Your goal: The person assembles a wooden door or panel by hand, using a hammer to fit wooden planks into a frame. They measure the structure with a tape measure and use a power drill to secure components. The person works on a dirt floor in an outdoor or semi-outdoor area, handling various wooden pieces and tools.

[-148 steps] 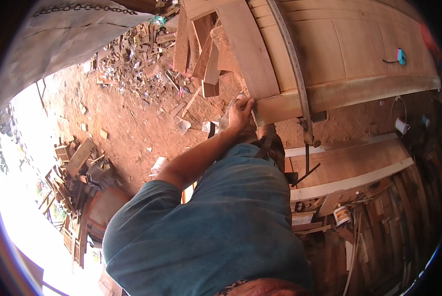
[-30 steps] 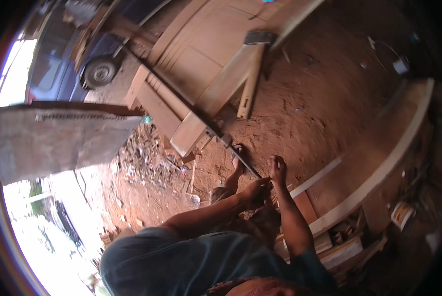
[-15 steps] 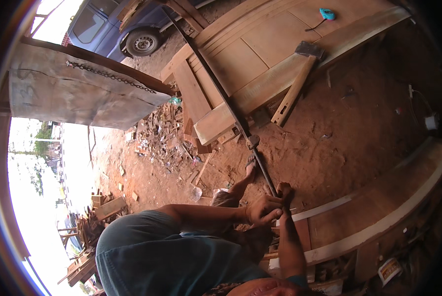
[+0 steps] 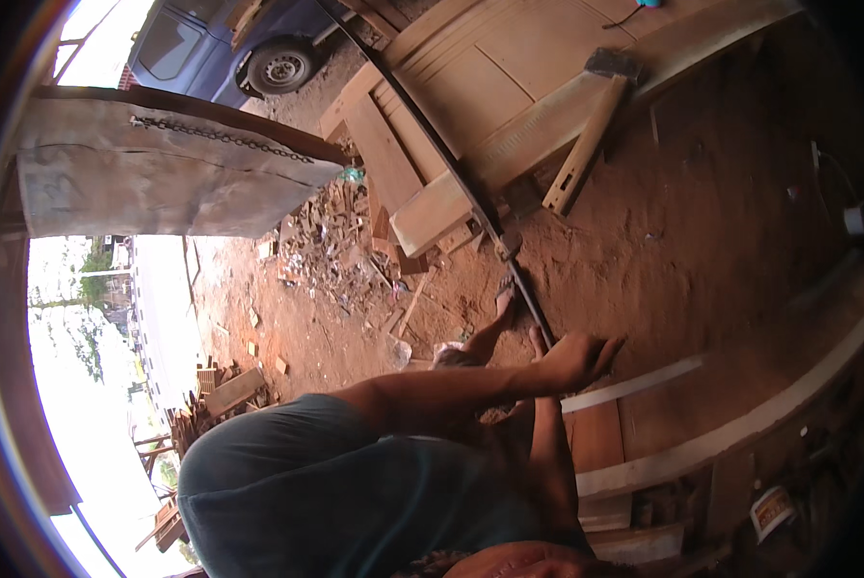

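Note:
A long dark metal bar [image 4: 451, 173] runs across a pale wooden door panel [image 4: 509, 58] lying on the red dirt, and ends close to me. My left hand [image 4: 576, 358] reaches in from the left, closed around the bar's near end. My right hand [image 4: 538, 339] comes up from below and touches the same end. It is mostly hidden behind my left wrist, so its grip is unclear. A bare foot [image 4: 502, 306] rests on the dirt just beside the bar.
A wooden beam with a dark block on its end [image 4: 586, 135] leans against the panel. Offcuts [image 4: 335, 241] litter the ground on the left, under a thick slab with a chain [image 4: 162, 173]. Long pale planks [image 4: 740, 424] lie at the right, and a blue car [image 4: 229, 48] stands beyond.
The view has swung, so the door panel and bar now sit higher and farther left. My right hand has joined my left at the bar's near end since the earliest frame.

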{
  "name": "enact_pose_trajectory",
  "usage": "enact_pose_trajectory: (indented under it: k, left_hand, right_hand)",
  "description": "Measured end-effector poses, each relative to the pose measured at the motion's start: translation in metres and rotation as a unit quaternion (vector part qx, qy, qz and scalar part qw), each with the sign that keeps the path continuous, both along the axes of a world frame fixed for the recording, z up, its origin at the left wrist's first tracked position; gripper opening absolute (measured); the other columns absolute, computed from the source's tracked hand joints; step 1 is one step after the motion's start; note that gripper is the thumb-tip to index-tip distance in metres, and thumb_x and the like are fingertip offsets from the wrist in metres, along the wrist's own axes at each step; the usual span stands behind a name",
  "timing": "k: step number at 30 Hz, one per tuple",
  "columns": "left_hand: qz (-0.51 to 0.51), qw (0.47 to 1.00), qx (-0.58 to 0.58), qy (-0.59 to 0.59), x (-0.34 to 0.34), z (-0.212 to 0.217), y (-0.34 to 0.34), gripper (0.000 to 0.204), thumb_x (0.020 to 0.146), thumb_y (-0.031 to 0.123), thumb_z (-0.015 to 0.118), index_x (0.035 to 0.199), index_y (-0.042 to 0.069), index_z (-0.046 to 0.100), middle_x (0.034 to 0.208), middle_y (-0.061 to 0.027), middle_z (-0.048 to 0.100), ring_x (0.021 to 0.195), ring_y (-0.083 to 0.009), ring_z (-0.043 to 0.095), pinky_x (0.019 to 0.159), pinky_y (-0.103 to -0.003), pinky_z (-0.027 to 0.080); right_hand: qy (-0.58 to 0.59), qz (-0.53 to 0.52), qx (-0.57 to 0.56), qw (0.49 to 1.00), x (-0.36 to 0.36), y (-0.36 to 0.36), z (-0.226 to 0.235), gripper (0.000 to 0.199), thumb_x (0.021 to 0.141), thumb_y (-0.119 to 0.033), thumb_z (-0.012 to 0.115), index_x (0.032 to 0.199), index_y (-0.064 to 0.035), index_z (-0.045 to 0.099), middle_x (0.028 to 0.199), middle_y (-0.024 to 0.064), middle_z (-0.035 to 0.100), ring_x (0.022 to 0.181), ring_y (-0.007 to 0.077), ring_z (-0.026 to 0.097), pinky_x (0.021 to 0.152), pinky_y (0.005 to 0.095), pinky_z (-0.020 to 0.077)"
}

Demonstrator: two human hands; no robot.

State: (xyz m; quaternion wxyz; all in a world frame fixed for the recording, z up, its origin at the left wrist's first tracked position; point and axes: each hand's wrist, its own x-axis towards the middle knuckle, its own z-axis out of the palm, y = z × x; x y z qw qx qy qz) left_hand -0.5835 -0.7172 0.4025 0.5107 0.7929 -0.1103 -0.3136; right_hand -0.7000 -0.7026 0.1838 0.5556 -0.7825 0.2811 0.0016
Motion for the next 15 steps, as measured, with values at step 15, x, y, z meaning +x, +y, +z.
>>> enact_pose_trajectory:
  k: [15]
  left_hand:
    - [-0.068,0.996,0.063,-0.017,0.071,0.002,0.038,0.038,0.103,0.033,0.054,0.125,0.004,0.062,0.112,-0.0184,0.069,0.098,-0.0273,0.07,0.08,-0.038,0.057]
  right_hand:
    - [0.076,0.028,0.106,0.991,-0.027,-0.071,0.064,0.037,0.092,-0.02,0.067,0.12,0.0025,0.058,0.101,0.0114,0.065,0.095,0.0244,0.063,0.089,0.0351,0.0496]
